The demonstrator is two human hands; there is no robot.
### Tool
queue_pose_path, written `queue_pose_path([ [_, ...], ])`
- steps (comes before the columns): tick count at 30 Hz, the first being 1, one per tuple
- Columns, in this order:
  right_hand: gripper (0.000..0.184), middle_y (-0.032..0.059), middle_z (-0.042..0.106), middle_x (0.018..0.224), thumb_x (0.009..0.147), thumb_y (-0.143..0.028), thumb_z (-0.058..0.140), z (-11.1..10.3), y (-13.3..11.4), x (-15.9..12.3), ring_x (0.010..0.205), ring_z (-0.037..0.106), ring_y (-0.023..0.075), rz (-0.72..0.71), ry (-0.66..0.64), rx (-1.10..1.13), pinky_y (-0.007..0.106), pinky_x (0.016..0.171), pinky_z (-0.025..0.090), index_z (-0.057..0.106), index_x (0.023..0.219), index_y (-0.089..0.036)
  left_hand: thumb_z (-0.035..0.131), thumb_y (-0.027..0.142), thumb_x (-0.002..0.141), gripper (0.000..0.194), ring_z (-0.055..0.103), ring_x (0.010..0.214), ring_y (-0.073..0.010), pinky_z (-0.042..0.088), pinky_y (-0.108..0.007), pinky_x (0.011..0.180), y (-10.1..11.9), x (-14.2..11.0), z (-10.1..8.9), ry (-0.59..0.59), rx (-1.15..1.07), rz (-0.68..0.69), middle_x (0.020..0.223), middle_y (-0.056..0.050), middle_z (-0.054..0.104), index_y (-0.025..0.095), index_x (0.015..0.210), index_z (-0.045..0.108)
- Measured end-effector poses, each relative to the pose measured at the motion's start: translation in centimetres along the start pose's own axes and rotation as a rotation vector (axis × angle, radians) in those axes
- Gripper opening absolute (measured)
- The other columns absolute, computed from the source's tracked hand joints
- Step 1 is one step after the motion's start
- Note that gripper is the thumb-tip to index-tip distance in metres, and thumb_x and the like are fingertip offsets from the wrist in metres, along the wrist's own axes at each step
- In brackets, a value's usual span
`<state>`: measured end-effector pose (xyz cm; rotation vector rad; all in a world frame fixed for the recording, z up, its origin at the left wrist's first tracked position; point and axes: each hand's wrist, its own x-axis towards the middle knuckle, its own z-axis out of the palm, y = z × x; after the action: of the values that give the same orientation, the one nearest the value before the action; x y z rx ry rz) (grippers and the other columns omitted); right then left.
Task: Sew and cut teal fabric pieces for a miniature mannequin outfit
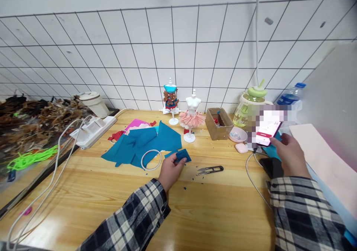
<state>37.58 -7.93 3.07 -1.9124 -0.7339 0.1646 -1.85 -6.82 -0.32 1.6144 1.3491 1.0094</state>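
Near the middle of the table my left hand [170, 169] pinches a small folded blue piece of cloth [183, 154] between thumb and fingers. At the right, my right hand [291, 152] grips the lower right edge of a lit phone [266, 130], its thumb on the front. The phone is tilted up and partly blurred. Larger blue cloth pieces [145, 141] lie left of my left hand, with a white ring [143, 161] on their edge. Thread snips [212, 170] and tiny blue scraps lie to the right of the left hand.
Behind stand two small dress forms, one in a blue and brown outfit [170, 98], one in a pink skirt [192, 119]. A cardboard box [223, 130], pink dish [238, 135] and green-lidded jug [247, 108] stand right. A power strip [95, 132] and cables lie left.
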Motion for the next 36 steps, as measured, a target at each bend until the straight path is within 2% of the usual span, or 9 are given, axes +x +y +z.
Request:
queue_pose_path([
  [3,0.050,0.0085,0.064,0.108,0.073,-0.041,0.061,-0.7,-1.3,-3.2,0.093,0.060,0.0239,-0.179,-0.005,-0.106,0.041,0.083,0.046,0.054,0.119,-0.021,0.061,0.036,0.079,0.026,0.062,0.065,-0.0180,0.048,-0.027,0.060,0.2,-0.1,0.0,-0.009,-0.029,0.007,0.078,-0.005,0.073,0.014,0.088,0.070],
  [7,0.037,0.0071,0.063,0.112,0.074,-0.047,0.061,0.1,-2.6,-8.8,0.105,0.055,0.0259,-0.488,-0.829,-0.199,0.041,0.091,0.043,0.065,0.103,-0.024,0.060,0.036,0.080,0.027,0.066,0.072,-0.0200,0.051,-0.029,0.065,0.2,-0.2,0.0,-0.025,-0.067,0.022,0.084,-0.006,0.074,0.014,0.092,0.069],
  [10,0.050,0.0076,0.059,0.116,0.065,-0.038,0.071,1.3,-2.9,-12.1,0.110,0.051,0.0268,-0.551,-1.096,-0.360,0.040,0.095,0.038,0.062,0.112,-0.025,0.059,0.035,0.081,0.027,0.067,0.074,-0.0202,0.052,-0.029,0.066,0.0,-0.3,0.1,-0.027,-0.079,0.035,0.087,-0.007,0.074,0.013,0.094,0.068],
  [17,0.006,0.0026,0.059,0.087,0.076,-0.028,0.061,3.5,-3.9,-14.5,0.089,0.055,0.0208,-0.601,-0.964,-0.646,0.031,0.073,0.035,0.065,0.079,-0.024,0.060,0.034,0.080,0.024,0.066,0.070,-0.0196,0.052,-0.029,0.065,0.3,-0.7,-0.2,-0.011,-0.052,0.087,0.081,-0.007,0.074,0.013,0.088,0.069],
  [21,0.013,0.0034,0.058,0.090,0.074,-0.034,0.066,3.5,-4.6,-15.6,0.088,0.055,0.0200,-0.665,-0.873,-0.622,0.029,0.071,0.034,0.062,0.074,-0.021,0.060,0.034,0.080,0.023,0.066,0.081,-0.0215,0.051,-0.033,0.077,0.8,-1.1,-0.7,0.030,-0.016,0.129,0.089,-0.007,0.074,0.015,0.087,0.071],
  [26,0.028,0.0052,0.063,0.093,0.076,-0.045,0.065,3.5,-5.7,-16.9,0.095,0.054,0.0261,-0.716,-0.728,-0.666,0.034,0.075,0.033,0.060,0.093,-0.024,0.061,0.034,0.079,0.023,0.064,0.083,-0.0217,0.048,-0.032,0.078,1.0,-1.2,-0.9,0.057,0.022,0.152,0.090,-0.006,0.073,0.017,0.089,0.072],
  [29,0.029,0.0059,0.063,0.100,0.076,-0.041,0.067,4.4,-6.2,-17.1,0.100,0.053,0.0265,-0.793,-0.788,-0.590,0.035,0.079,0.034,0.059,0.099,-0.026,0.061,0.035,0.079,0.023,0.060,0.069,-0.0182,0.045,-0.028,0.066,0.7,-1.1,-0.9,0.072,0.034,0.136,0.077,-0.004,0.070,0.016,0.086,0.072],
  [32,0.013,0.0049,0.063,0.093,0.077,-0.031,0.065,5.8,-5.9,-17.1,0.093,0.055,0.0233,-0.797,-0.876,-0.520,0.032,0.076,0.035,0.058,0.083,-0.022,0.063,0.037,0.078,0.023,0.055,0.061,-0.0156,0.042,-0.025,0.059,0.2,-1.0,-0.8,0.081,0.032,0.117,0.065,-0.001,0.065,0.015,0.081,0.071],
  [36,0.010,0.0049,0.063,0.084,0.089,-0.027,0.046,7.1,-4.9,-17.4,0.082,0.057,0.0196,-0.711,-0.820,-0.438,0.029,0.071,0.037,0.046,0.082,-0.021,0.062,0.038,0.080,0.026,0.059,0.064,-0.0162,0.045,-0.025,0.059,-0.1,-0.8,-0.6,0.044,-0.023,0.109,0.072,-0.003,0.069,0.014,0.086,0.070],
])
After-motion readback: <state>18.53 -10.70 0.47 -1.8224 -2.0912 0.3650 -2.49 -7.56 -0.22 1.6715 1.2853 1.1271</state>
